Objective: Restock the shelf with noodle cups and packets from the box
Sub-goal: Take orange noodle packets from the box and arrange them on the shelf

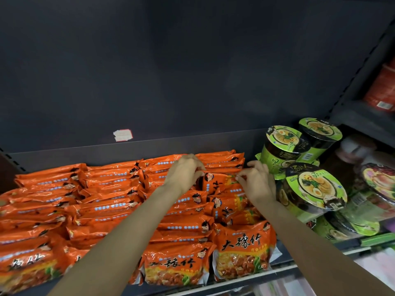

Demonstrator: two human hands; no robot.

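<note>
Several rows of orange noodle packets (119,201) fill the dark shelf (241,280). Both my hands reach to the back right of these rows. My left hand (184,173) pinches the top left edge of one orange packet (220,182) that stands up among the others. My right hand (257,181) pinches the same packet's top right edge. Green noodle cups (316,189) are stacked just right of my right hand, some tilted. The box is not in view.
The shelf's dark back panel (192,71) rises behind the packets, with a small torn label (123,135) on it. Red noodle cups (381,88) stand on a higher shelf at the far right. More cups (378,182) sit blurred beyond the green ones.
</note>
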